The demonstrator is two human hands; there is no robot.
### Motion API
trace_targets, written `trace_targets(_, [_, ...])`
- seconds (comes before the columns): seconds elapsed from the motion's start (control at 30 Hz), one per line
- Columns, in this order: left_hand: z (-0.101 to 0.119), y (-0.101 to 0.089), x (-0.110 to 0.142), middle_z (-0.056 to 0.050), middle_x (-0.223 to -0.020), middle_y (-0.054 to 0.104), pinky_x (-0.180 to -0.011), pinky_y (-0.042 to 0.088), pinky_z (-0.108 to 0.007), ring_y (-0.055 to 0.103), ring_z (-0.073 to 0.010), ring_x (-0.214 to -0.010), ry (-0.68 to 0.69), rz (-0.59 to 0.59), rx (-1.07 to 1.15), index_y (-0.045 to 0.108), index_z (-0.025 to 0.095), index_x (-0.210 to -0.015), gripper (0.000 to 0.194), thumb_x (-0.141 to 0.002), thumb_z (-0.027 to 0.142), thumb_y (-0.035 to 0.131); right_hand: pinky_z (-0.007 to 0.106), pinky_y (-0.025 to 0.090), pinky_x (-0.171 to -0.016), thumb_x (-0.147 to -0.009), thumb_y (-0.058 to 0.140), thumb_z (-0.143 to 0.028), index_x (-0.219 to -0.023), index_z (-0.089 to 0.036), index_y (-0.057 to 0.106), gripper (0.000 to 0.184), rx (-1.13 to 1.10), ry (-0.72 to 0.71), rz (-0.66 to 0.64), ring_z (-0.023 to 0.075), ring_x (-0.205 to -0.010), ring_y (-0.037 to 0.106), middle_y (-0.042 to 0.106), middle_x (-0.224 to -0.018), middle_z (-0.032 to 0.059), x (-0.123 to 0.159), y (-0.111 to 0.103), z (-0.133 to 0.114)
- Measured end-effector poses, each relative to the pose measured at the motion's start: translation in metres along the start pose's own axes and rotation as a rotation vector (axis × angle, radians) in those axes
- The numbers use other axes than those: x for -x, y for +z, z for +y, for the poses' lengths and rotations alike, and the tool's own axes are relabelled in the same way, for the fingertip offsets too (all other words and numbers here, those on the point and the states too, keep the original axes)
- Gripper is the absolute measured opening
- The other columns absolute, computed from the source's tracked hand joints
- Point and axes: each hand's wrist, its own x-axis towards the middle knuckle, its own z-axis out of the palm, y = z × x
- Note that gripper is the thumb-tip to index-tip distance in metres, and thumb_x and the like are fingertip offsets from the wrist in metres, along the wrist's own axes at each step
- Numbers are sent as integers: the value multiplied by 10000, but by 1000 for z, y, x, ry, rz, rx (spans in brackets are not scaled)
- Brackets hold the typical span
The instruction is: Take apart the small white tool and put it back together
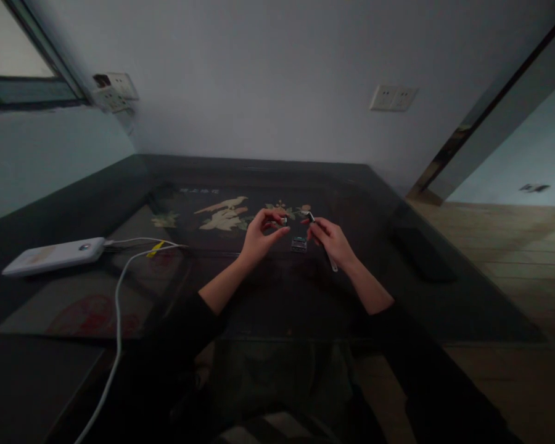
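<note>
My left hand (pixel 262 233) is above the dark table, thumb and fingers pinched on a small silvery piece (pixel 284 221) whose kind I cannot make out. Opposite it, my right hand (pixel 329 239) is closed around a slim tool (pixel 334 266) with a pale lower end and a bent, partly silvery upper end. The tool's middle is hidden by the fingers. On the table between and just below the hands lies a small dark rectangular part (pixel 298 244) with shiny edges. A narrow gap separates the two hands.
A white power bank (pixel 55 256) lies at the left, with a white cable (pixel 119 302) running toward me over the table edge. A dark flat object (pixel 422 254) rests at the right. The glossy tabletop (pixel 268 296) meets a wall with sockets (pixel 393 98).
</note>
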Motion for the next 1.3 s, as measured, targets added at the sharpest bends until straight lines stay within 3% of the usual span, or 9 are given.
trace_targets(0.23, [6, 0, -1, -80, -1053, 700, -913, 454, -293, 623, -202, -1078, -59, 7, 131, 641, 177, -700, 160, -673, 153, 798, 287, 441, -653, -940, 499, -452, -1018, -205, 672, 311, 178, -163, 20, 163, -684, 575, 621, -742, 15, 9, 9, -7])
trace_targets(0.37, [9, 1, 2, -100, -1071, 703, -940, 460, -309, 626, -219, -1096, -83, 13, 151, 640, 164, -653, 168, -666, 155, 808, 309, 469, -694, -934, 503, -475, -1008, -214, 673, 320, 217, -184, 22, 187, -728, 613, 671, -816, 37, 11, 12, -7])
trace_targets(0.57, [11, 2, 4, -91, -1075, 716, -970, 464, -357, 613, -238, -1143, -22, -75, 135, 651, 180, -675, 161, -671, 172, 812, 307, 468, -690, -939, 498, -465, -1006, -207, 677, 321, 234, -212, 30, 191, -724, 618, 677, -804, 42, 11, 13, -8])
trace_targets(0.87, [15, 4, 5, -114, -1083, 717, -972, 470, -355, 603, -252, -1176, -76, -48, 186, 642, 166, -675, 204, -630, 140, 839, 322, 487, -736, -935, 503, -473, -1017, -213, 679, 325, 237, -217, 14, 201, -774, 644, 709, -909, 59, 11, 13, -6])
trace_targets(1.3, [12, 2, 5, -96, -1114, 714, -987, 460, -380, 599, -258, -1187, 17, -91, 94, 639, 194, -715, 171, -693, 236, 803, 349, 500, -768, -933, 512, -392, -1028, -217, 686, 265, 252, -244, 24, 212, -800, 656, 715, -923, 65, 12, 13, -7])
